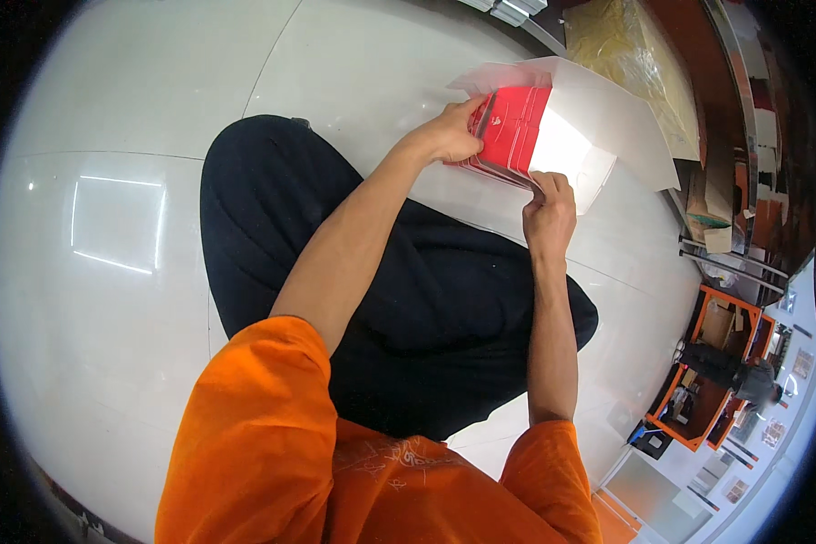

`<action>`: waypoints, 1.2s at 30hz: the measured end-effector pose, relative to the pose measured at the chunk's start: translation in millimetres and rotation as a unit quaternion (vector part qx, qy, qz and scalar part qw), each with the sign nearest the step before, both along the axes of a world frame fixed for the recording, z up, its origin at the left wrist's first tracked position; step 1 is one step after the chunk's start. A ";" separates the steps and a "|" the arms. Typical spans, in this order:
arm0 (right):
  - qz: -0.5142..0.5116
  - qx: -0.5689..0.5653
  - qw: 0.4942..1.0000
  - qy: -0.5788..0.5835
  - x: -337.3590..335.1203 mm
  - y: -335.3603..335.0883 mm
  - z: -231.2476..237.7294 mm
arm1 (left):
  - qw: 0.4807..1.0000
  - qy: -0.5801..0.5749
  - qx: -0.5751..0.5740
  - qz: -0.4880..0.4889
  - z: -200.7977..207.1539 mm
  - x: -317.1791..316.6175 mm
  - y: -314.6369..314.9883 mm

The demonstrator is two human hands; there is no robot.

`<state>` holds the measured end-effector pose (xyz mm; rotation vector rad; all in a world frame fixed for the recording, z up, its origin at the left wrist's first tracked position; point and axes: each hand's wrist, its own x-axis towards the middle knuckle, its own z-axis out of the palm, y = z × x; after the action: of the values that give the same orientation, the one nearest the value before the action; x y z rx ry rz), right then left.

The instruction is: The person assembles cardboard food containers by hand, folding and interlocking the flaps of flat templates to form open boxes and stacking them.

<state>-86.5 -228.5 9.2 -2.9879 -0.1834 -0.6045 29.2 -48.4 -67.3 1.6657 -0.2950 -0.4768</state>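
An open white cardboard box (pixel 578 170) rests on the floor in front of my knees, its large flap spread to the right. Flat red packets (pixel 519 118) with thin white lines stand stacked in its left part. My left hand (pixel 451 136) grips the left end of this stack, thumb toward me and fingers on the far side. At the near edge, my right hand (pixel 550 213) is closed with fingertips pinched by the box wall and the corner of the packets. My right fingers partly hide what they pinch; it looks like the box's near wall.
Shiny pale tiles (pixel 109 299) cover the floor around my crossed legs. A bundle in yellowish clear plastic (pixel 630 63) lies beyond the box, beside a dark shelf (pixel 698 72). Far right, a person (pixel 754 381) stands near orange racks (pixel 689 408).
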 end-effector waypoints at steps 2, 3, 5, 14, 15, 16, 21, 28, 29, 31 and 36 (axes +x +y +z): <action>-0.009 -0.002 1.000 0.005 1.0 -0.7 -0.5 | 1.000 0.018 0.000 -0.011 5.1 -0.5 1.6; -0.018 -0.004 1.000 0.011 1.4 -1.2 -0.6 | 1.000 0.019 -0.003 -0.011 7.9 -1.1 2.1; -0.021 -0.010 1.000 0.020 2.8 -2.9 -0.5 | 1.000 0.021 -0.005 -0.011 8.2 -1.2 3.3; 0.031 0.029 0.997 0.057 3.2 14.7 23.9 | 0.998 -0.058 -0.001 0.040 -5.0 -7.9 -3.0; 0.062 0.056 0.996 0.043 5.8 24.0 31.3 | 0.997 -0.055 0.034 0.039 -0.2 -10.9 -1.8; 0.063 0.056 0.996 0.043 8.9 38.7 39.2 | 0.996 -0.053 0.068 0.038 7.5 -13.5 1.4; -0.102 0.071 0.981 0.148 21.9 72.4 50.9 | 1.000 0.006 0.021 -0.007 19.6 -26.5 7.6; -0.111 0.029 0.988 0.102 8.4 86.1 42.9 | 0.996 0.001 0.080 0.047 43.8 -34.9 14.8; -0.121 0.026 0.987 0.099 12.1 87.4 41.5 | 0.996 0.001 0.079 0.047 41.8 -32.9 12.6; -0.130 0.023 0.986 0.098 18.7 88.6 40.0 | 0.990 -0.025 0.109 0.089 36.1 -30.8 7.1; -0.162 0.044 0.977 0.127 21.4 82.8 41.5 | 0.991 -0.027 0.091 0.092 30.4 -34.0 -1.4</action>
<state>-65.1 -145.7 50.7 -2.9896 0.3461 -0.2379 -4.8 -49.8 -36.9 1.8668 -0.1383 -0.3278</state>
